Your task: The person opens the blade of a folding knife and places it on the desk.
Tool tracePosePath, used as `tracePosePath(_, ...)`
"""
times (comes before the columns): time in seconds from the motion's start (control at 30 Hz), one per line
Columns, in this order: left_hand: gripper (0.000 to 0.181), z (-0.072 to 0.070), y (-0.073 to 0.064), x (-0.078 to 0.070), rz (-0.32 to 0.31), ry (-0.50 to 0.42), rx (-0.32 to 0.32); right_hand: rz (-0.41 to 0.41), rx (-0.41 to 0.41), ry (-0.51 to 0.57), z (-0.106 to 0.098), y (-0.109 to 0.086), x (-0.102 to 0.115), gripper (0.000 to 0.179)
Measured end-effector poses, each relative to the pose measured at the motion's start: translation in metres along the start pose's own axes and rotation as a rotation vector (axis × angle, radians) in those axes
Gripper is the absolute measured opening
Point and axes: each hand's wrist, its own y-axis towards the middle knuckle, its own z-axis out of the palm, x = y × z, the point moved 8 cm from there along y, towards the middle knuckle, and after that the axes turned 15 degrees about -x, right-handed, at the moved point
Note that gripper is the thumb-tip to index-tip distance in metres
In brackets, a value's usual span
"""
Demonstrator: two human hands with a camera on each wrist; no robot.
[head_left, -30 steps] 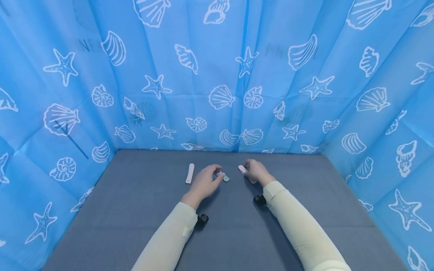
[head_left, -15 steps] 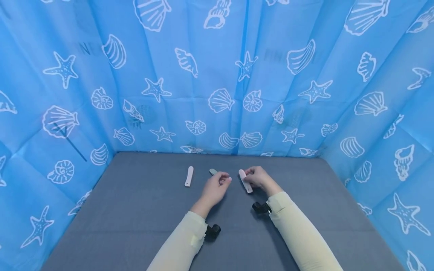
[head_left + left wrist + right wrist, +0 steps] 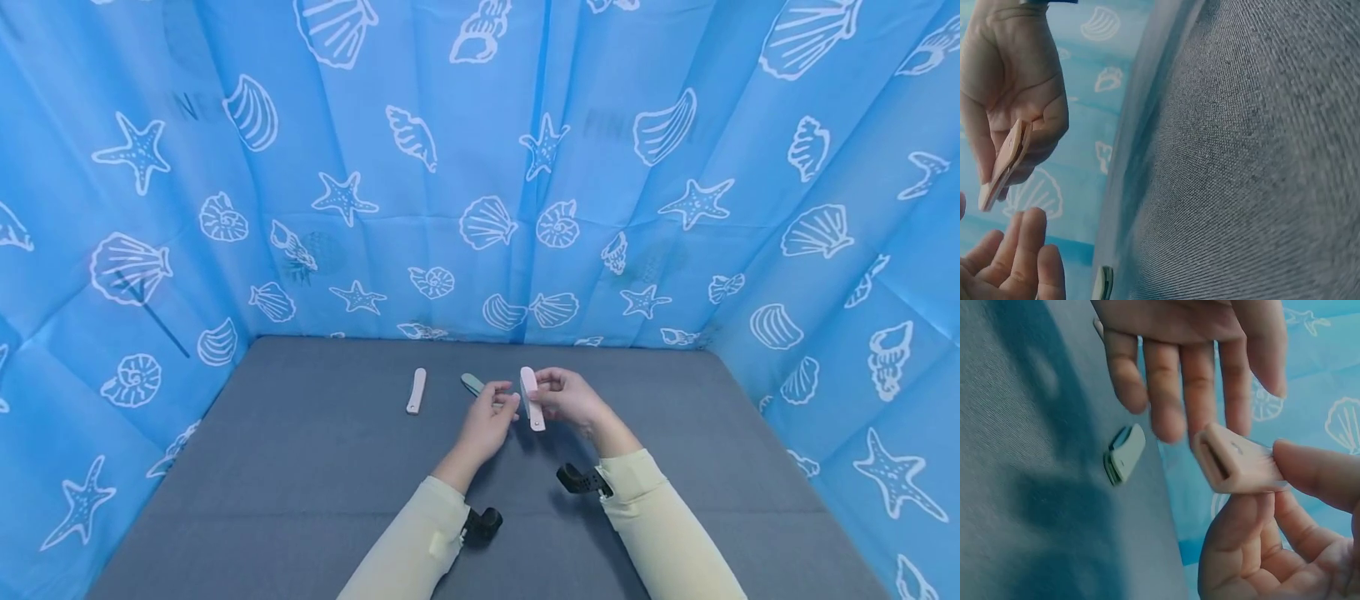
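Between thumb and fingers, my right hand pinches a pink folding knife, folded and raised above the table. In the right wrist view the knife's slotted end faces the camera. Close to its left side is my left hand, palm turned toward it, with loosely bent fingers that hold nothing. Extended fingers of that hand overlap the knife's end in the right wrist view. A pale green folding knife lies behind my left hand, partly hidden by it.
Farther left on the grey cloth-covered table lies a second pink folding knife. A blue curtain with white shells and starfish stands along the back and both sides. Black camera mounts stick out from my wrists.
My left hand has left the green knife and moved right, toward my right hand. My right hand has raised the pink knife off the table and tilted it more upright.
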Motion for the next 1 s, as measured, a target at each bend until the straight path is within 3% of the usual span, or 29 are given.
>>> tracePosePath(0.37, 0.032, -0.001, -0.007, -0.006, 0.017, -0.09, 0.03, -0.008, 0.074, 0.154, 0.011, -0.018, -0.001, 0.042)
tracePosePath(0.57, 0.028, -0.001, -0.009, -0.009, 0.044, -0.043, 0.107, -0.012, 0.101, 0.202, 0.012, -0.022, -0.003, 0.041)
tracePosePath(1.0, 0.02, -0.004, -0.013, -0.009, 0.041, 0.009, 0.248, -0.026, 0.22, 0.153, 0.02, -0.033, -0.004, 0.037)
